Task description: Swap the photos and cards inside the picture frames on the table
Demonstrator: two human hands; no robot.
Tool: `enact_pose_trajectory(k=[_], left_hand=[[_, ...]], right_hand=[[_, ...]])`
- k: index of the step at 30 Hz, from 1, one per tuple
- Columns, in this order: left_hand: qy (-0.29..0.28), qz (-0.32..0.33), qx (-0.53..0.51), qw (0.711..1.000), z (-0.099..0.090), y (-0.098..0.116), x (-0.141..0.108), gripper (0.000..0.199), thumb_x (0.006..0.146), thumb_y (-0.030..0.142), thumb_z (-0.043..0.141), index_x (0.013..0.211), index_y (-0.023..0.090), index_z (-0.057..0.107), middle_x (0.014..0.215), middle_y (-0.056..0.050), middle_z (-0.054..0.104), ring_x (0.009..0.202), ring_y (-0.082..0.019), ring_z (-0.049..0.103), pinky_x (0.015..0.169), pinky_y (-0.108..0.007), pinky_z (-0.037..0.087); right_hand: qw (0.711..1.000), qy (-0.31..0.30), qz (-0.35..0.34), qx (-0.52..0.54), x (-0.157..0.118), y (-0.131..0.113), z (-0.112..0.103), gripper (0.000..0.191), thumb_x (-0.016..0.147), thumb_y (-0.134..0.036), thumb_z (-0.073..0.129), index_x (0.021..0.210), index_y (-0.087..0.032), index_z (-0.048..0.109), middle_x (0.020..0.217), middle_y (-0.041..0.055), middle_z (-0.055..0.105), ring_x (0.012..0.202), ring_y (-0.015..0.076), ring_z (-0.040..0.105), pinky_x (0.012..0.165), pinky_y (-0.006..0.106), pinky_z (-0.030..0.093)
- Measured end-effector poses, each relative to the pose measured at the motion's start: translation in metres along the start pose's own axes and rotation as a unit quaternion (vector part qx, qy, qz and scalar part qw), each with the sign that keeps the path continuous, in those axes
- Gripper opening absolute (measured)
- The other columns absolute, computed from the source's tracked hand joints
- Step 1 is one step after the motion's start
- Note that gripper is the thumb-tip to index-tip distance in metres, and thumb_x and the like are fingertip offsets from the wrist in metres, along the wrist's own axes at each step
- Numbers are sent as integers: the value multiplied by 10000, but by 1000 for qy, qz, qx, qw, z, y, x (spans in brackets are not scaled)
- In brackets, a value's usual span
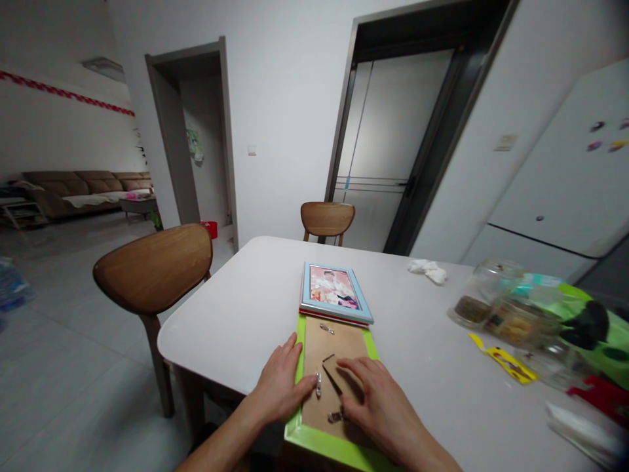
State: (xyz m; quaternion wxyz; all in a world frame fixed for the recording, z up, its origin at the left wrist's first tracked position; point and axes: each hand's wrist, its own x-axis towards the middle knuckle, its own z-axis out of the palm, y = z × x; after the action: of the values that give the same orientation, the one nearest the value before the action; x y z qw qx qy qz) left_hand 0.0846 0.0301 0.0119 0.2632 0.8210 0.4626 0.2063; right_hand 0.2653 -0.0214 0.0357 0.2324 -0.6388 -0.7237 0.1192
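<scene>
A green picture frame (299, 429) lies face down at the table's near edge, its brown backing board (314, 347) showing. My left hand (282, 380) rests along the frame's left side, fingers stretched out, the thumb beside a small metal clip (318, 387). Over the right part of the backing, my right hand (376, 400) is curved, with index finger and thumb apart around the stand flap (335, 377). Its thumb is close to the lower metal clip (335, 417); whether it touches is unclear. Another clip (327, 329) sits at the far end of the board.
Beyond the green frame lies a light-blue picture frame (362, 298) with a photo, stacked on a red-edged one. Glass jars (474, 308), a yellow packet (511, 364) and crumpled tissue (427, 270) are on the white table (417, 328). Wooden chairs (157, 265) stand left and behind.
</scene>
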Motion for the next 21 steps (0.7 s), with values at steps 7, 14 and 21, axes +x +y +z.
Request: enact_pose_trajectory(k=[7,14,21], left_hand=[[127,-47,-330,934,0,12,2,175,709,299,475,787,159,546,883,-56,614,840,-188,561,758,-295,431],[162,-162,-420,878,-28,-32,-6,229,647,391,504,703,171,473,562,37,556,494,-128,525,486,-228,414],[174,-206,-330,905,-58,-84,-13,178,662,342,482,687,166,484,547,24,558,484,-145,536,483,-242,409]], right_hand=[[999,31,-17,18,3,-24,-12,335,656,-242,507,980,-175,555,952,79,563,920,212,478,829,351,377],[993,85,80,-17,3,22,-10,443,732,-397,421,1083,-136,491,980,107,557,880,216,529,766,344,410],[982,16,162,-93,0,51,-1,513,711,-269,388,1179,-59,399,1000,156,566,875,239,539,776,346,386]])
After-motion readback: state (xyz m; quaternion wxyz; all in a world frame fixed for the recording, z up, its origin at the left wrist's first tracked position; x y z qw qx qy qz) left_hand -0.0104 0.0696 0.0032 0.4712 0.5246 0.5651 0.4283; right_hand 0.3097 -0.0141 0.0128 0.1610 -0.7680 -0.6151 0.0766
